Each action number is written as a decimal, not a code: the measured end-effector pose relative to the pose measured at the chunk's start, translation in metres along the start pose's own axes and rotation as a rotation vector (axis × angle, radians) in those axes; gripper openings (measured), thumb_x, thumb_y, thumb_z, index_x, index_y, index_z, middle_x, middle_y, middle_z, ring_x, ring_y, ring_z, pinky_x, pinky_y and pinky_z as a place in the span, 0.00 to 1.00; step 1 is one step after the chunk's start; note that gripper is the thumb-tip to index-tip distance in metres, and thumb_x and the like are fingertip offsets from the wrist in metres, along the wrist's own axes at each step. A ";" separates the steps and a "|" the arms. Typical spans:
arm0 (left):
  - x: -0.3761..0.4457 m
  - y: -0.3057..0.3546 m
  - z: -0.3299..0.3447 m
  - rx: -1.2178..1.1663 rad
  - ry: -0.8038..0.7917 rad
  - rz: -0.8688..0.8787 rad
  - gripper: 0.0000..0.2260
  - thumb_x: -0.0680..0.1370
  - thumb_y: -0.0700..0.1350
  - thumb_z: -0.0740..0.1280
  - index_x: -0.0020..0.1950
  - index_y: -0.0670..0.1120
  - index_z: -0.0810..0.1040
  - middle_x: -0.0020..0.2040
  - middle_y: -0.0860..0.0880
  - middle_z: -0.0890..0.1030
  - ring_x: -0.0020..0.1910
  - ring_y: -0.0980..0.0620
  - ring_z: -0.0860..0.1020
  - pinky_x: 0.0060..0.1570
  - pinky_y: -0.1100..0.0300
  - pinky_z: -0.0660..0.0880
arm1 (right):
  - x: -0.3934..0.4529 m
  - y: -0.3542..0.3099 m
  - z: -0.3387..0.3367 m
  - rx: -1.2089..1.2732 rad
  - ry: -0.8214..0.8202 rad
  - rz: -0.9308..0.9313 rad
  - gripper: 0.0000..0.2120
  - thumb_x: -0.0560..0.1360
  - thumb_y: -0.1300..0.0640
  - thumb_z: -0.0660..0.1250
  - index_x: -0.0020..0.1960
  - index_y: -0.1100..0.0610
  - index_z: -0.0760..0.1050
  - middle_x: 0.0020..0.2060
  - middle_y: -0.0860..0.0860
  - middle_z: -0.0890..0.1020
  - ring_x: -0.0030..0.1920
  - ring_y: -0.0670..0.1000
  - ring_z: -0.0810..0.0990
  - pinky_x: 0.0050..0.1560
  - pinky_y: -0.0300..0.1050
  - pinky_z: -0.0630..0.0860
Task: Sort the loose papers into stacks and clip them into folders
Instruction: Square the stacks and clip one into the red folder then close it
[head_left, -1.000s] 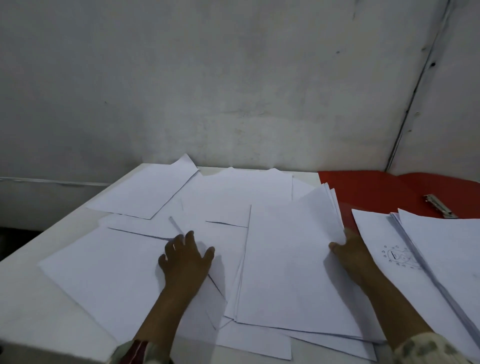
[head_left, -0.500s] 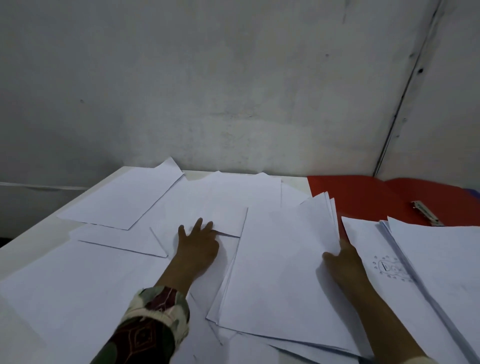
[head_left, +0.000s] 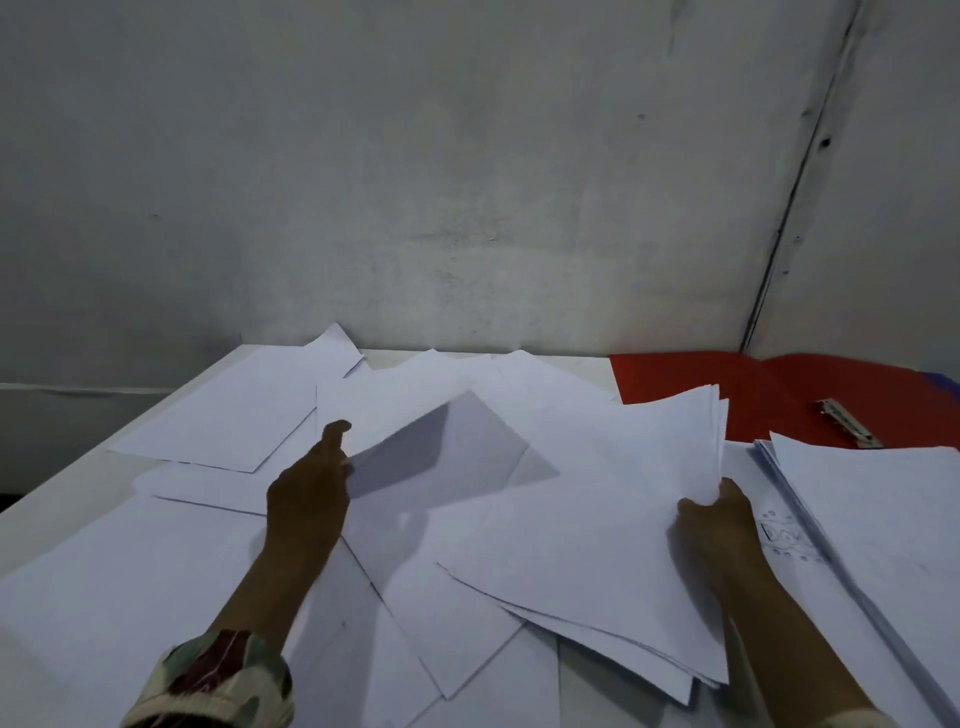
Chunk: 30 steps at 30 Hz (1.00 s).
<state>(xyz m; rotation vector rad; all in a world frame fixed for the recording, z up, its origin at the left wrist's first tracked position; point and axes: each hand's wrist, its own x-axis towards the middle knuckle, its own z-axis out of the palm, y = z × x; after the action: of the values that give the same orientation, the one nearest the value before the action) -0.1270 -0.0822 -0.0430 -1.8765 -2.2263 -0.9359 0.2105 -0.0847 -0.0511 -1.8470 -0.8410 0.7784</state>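
Observation:
White loose papers (head_left: 223, 415) lie scattered over a white table (head_left: 31, 525). My left hand (head_left: 311, 493) pinches one sheet (head_left: 447, 457) by its left edge and lifts it off the pile, its underside in shadow. At the right edge of a gathered stack of sheets (head_left: 587, 535), my right hand (head_left: 717, 525) grips that stack with its far side raised. An open red folder (head_left: 727, 384) with a metal clip (head_left: 847, 428) lies at the back right.
A second pile of papers (head_left: 872, 519) lies at the right, partly over the folder; a sheet with a small drawing (head_left: 779, 535) peeks from under it. A grey wall (head_left: 467, 182) stands right behind the table. The table's left edge runs diagonally.
My left hand moved from pressing flat on the papers to pinching one sheet and raising it. My right hand now grips the stack's edge, lifted slightly higher.

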 end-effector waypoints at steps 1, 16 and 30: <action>-0.001 -0.002 -0.001 -0.043 -0.005 0.007 0.17 0.78 0.38 0.63 0.67 0.42 0.70 0.55 0.41 0.81 0.50 0.39 0.80 0.50 0.49 0.76 | -0.002 -0.001 0.002 -0.005 -0.007 -0.012 0.16 0.74 0.68 0.58 0.62 0.66 0.68 0.51 0.64 0.77 0.47 0.61 0.76 0.50 0.51 0.74; -0.054 0.020 0.028 -0.357 -0.079 0.504 0.09 0.73 0.38 0.62 0.45 0.53 0.73 0.43 0.55 0.74 0.41 0.58 0.73 0.39 0.66 0.72 | -0.020 -0.022 0.030 0.013 -0.377 0.075 0.04 0.78 0.62 0.59 0.50 0.60 0.71 0.39 0.54 0.74 0.39 0.53 0.73 0.37 0.40 0.69; -0.097 0.022 0.012 -0.158 -0.219 0.676 0.12 0.76 0.57 0.59 0.46 0.54 0.79 0.43 0.60 0.82 0.39 0.61 0.79 0.40 0.71 0.72 | -0.017 -0.013 0.019 0.143 -0.471 0.047 0.15 0.75 0.65 0.66 0.60 0.66 0.73 0.51 0.57 0.79 0.45 0.54 0.77 0.45 0.42 0.75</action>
<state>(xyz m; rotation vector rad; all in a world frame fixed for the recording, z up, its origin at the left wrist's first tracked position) -0.0791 -0.1591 -0.0860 -2.6430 -1.4248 -0.8167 0.1825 -0.0848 -0.0436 -1.5817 -1.0053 1.2990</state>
